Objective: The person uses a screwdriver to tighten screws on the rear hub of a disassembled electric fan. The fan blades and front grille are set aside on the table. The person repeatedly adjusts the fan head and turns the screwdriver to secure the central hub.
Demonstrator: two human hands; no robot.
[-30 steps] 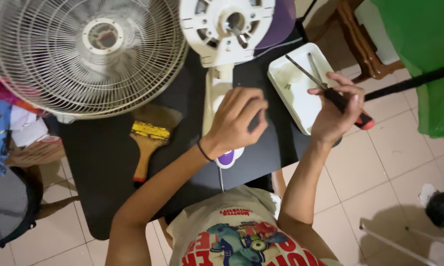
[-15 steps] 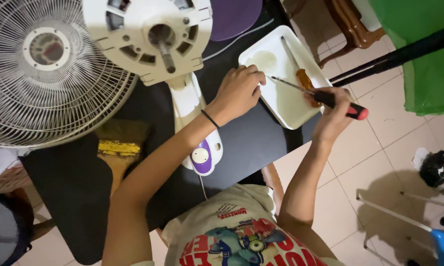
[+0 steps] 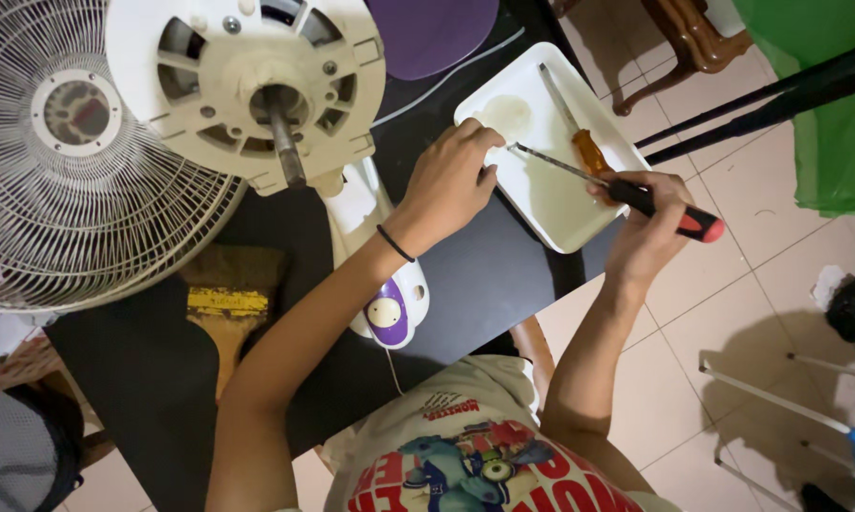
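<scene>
My right hand (image 3: 643,228) grips a screwdriver with a black and red handle (image 3: 674,213); its metal shaft points left over a white tray (image 3: 541,194). My left hand (image 3: 451,180) reaches to the tray's left edge, fingers curled at the screwdriver's tip; whether it holds anything small is hidden. A second screwdriver with an orange handle (image 3: 588,150) lies in the tray. The bare fan motor housing with its shaft (image 3: 252,85) stands on a white and purple base (image 3: 389,303) on the black table (image 3: 484,275).
A round wire fan grille (image 3: 76,161) leans at the left. A wide paintbrush with a yellow band (image 3: 228,303) lies on the table. A purple fan blade piece (image 3: 432,28) is at the top. Wooden chair legs (image 3: 683,47), green cloth (image 3: 826,104) and a dark pole are right.
My left hand moved from the fan stand over to the tray's edge. My right hand brought the screwdriver down so its tip meets the left fingers. The view shifted toward the motor.
</scene>
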